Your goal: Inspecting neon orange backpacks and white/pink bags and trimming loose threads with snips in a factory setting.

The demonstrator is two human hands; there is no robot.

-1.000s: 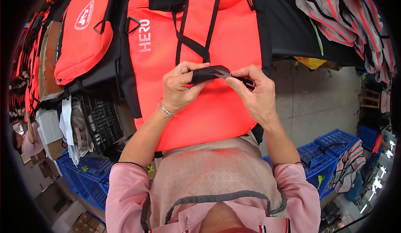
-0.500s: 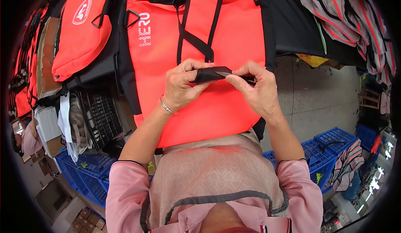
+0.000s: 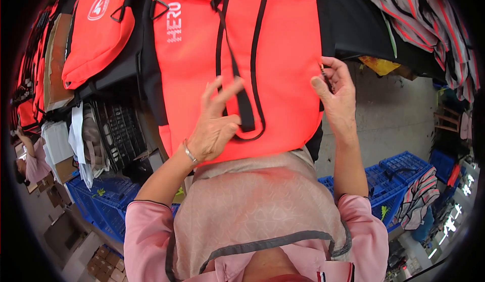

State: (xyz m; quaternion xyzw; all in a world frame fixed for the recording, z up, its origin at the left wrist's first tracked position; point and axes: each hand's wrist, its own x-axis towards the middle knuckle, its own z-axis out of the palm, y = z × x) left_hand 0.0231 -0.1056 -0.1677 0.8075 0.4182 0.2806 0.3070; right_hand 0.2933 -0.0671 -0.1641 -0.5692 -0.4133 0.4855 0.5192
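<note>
Left hand [image 3: 214, 130]: spread, empty, beside flat black webbing strap [image 3: 246, 113]
Right hand [image 3: 339, 92]: curled around small dark object [image 3: 326, 77]
Bag [image 3: 288, 95]: orange-red fabric

Pink dark-edged sleeves [image 3: 146, 226]; beige grey-trimmed apron [image 3: 252, 201]; silver bracelet [image 3: 190, 151]

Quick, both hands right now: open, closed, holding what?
Left hand: open beside the black strap, apparently empty.
Right hand: closed around a small dark item, kind unclear.
</note>
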